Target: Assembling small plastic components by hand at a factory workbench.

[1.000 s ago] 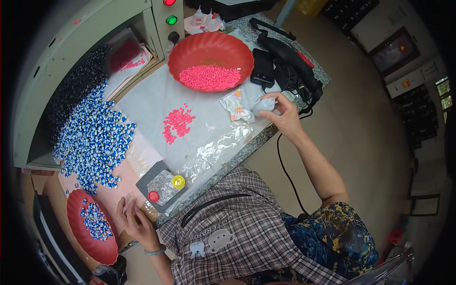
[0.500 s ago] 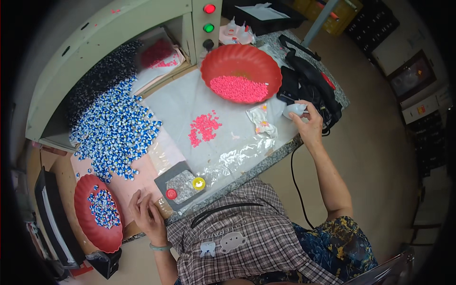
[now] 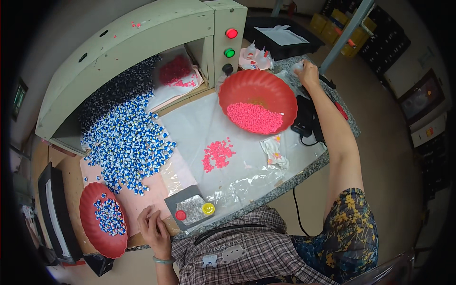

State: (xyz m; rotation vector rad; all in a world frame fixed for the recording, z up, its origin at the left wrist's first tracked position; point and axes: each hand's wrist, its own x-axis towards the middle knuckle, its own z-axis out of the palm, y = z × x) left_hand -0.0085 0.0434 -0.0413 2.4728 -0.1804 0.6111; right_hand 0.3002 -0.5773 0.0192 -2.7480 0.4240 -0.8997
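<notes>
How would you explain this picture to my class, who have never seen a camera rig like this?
No robot here: these are a person's bare hands, seen from above by a wide camera worn on the head, so straight edges look bent. On the worktop, blue-and-white pieces spill from the opening of a cream machine. A large red dish holds pink pieces; more lie loose nearby. A second red dish, at left, holds blue-and-white ones. The right hand, reaching far across, grips a small whitish object, mostly hidden. The left hand, seemingly empty, is near a grey pad.
</notes>
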